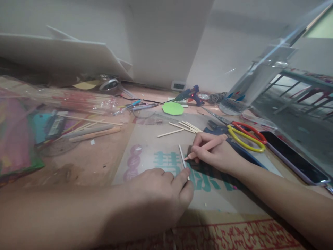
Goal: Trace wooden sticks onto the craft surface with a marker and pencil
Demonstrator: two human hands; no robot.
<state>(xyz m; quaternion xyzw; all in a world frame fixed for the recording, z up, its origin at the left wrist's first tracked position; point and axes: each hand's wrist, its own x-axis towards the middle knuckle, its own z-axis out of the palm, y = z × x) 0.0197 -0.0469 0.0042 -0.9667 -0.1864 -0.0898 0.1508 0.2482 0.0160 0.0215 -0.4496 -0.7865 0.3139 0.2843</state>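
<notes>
My left hand [166, 192] is closed on the near end of a thin pale wooden stick [181, 153], pinning it over the clear sheet [145, 146] on the table. In my right hand [215, 154] is a peach-coloured pen [212, 143], gripped as for writing. Its tip touches or nearly touches the stick's right side, about halfway along. Behind my hands lies a loose group of several short wooden sticks [170, 133]. A green octagonal paper piece [173, 108] rests farther back.
Scissors [247, 137] with red and yellow handles and a phone [293, 158] lie at right. A clear plastic bottle [241, 90] stands behind them. A blue glue gun [188, 94] rests near the wall. Bagged sticks [78, 100] and pens [96, 133] are at left.
</notes>
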